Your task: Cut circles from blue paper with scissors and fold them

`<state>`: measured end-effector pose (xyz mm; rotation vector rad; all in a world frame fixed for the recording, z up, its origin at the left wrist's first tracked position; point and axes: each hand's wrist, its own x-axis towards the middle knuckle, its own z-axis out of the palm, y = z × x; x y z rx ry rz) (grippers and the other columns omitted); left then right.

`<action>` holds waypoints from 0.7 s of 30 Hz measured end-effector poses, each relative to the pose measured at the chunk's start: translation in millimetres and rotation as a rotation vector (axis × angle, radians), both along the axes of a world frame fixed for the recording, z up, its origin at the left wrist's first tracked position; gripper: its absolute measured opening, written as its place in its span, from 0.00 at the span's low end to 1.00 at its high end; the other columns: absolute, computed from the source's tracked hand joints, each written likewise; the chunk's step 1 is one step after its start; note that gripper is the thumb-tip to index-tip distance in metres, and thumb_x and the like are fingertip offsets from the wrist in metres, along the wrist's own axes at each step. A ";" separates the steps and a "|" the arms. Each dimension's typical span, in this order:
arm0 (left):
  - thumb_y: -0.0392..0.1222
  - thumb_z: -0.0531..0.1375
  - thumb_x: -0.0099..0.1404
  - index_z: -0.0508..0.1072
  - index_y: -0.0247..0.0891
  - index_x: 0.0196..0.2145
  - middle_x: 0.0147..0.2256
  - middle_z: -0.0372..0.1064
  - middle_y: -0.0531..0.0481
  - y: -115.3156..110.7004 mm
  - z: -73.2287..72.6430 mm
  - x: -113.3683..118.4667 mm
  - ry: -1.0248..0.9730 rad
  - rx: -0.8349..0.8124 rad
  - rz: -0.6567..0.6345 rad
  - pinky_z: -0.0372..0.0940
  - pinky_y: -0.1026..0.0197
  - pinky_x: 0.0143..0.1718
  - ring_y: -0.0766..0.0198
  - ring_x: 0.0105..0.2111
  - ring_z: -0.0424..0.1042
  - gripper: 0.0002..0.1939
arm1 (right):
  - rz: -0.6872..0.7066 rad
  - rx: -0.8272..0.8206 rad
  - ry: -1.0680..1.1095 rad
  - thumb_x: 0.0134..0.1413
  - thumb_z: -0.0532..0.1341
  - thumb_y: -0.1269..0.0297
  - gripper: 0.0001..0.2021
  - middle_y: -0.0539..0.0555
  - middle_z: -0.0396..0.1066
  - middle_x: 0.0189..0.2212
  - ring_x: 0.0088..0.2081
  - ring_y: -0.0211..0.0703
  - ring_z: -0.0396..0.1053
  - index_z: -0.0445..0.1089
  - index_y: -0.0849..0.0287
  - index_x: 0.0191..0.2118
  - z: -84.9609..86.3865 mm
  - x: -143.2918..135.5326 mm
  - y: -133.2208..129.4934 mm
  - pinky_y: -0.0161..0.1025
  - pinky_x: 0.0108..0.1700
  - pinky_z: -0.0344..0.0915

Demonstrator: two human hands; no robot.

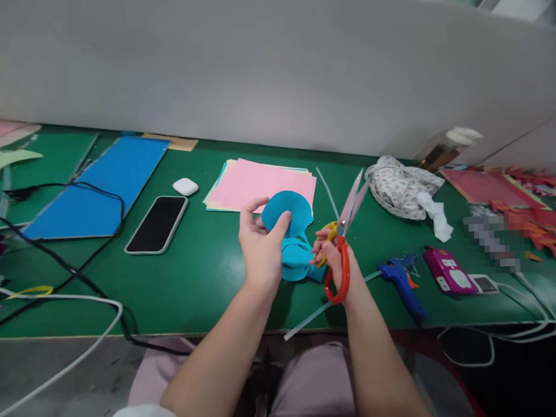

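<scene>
Blue paper disc (287, 209), broad face turned up to viewer, curved far edge toward pink paper sheets (264, 183); outline near-round, long axis hard to tell. Surface plain, flat-looking, bright turquoise-blue. Held above green worktop (207, 266), pinched between thumb and fingers of left hand (263, 245). Curling blue offcuts (295, 259) just below. Right hand (337, 255) grips scissors (345, 230) by red and yellow handles, blades parted, tips pointing away, slightly right. Blue glue gun (403, 286) lies right of right hand.
</scene>
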<state>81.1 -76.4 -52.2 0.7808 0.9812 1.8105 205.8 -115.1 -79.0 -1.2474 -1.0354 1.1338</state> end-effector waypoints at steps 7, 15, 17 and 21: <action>0.34 0.70 0.50 0.68 0.39 0.40 0.30 0.70 0.58 -12.4 16.8 -6.7 0.017 0.112 0.216 0.67 0.72 0.29 0.75 0.26 0.71 0.20 | 0.084 -0.031 -0.063 0.41 0.66 0.51 0.19 0.46 0.62 0.24 0.25 0.38 0.63 0.65 0.53 0.38 -19.0 -25.9 -8.9 0.35 0.24 0.63; 0.34 0.69 0.52 0.67 0.41 0.42 0.30 0.70 0.58 -17.8 23.0 -11.1 -0.019 0.109 0.199 0.69 0.71 0.32 0.75 0.28 0.72 0.21 | 0.113 -0.006 -0.194 0.43 0.65 0.50 0.18 0.44 0.58 0.21 0.22 0.36 0.58 0.64 0.53 0.38 -6.8 -35.2 -17.2 0.36 0.25 0.60; 0.34 0.69 0.52 0.67 0.41 0.41 0.30 0.69 0.58 -18.4 24.0 -9.5 -0.005 0.105 0.210 0.68 0.72 0.31 0.75 0.28 0.72 0.20 | 0.112 -0.005 -0.199 0.44 0.65 0.51 0.17 0.44 0.59 0.21 0.22 0.37 0.59 0.63 0.53 0.37 -1.2 -35.4 -18.4 0.36 0.26 0.61; 0.34 0.69 0.53 0.67 0.41 0.41 0.31 0.69 0.58 -20.3 24.0 -4.7 -0.005 0.100 0.200 0.68 0.73 0.31 0.75 0.27 0.71 0.19 | 0.112 0.012 -0.198 0.45 0.65 0.52 0.16 0.46 0.61 0.22 0.23 0.37 0.61 0.64 0.53 0.37 3.6 -36.9 -19.5 0.36 0.26 0.62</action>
